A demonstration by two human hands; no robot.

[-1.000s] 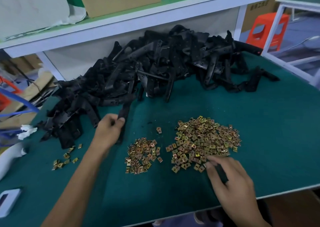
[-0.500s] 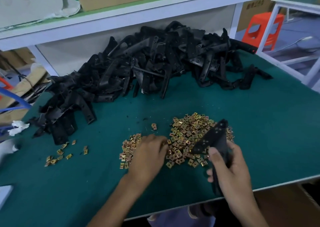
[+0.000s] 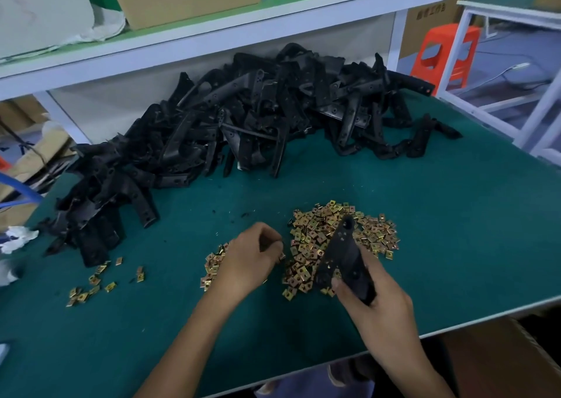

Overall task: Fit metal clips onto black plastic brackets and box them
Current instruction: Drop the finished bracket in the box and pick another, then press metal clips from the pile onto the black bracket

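Left hand (image 3: pixel 247 261) newly at three clip heaps (image 3: pixel 315 230); right hand (image 3: pixel 379 309), one bracket (image 3: pixel 343 255)

Person, seen from their own head. Left hand (image 3: pixel 249 261) and right hand (image 3: pixel 376 303) both bare. Left forearm (image 3: pixel 188 343) bare all the way to the near frame edge, and the right forearm (image 3: pixel 416 364) likewise. Pale purple cloth (image 3: pixel 303 382) shows between the arms at the near edge, with a lighter fold on it; likely clothing, garment type can't be told.
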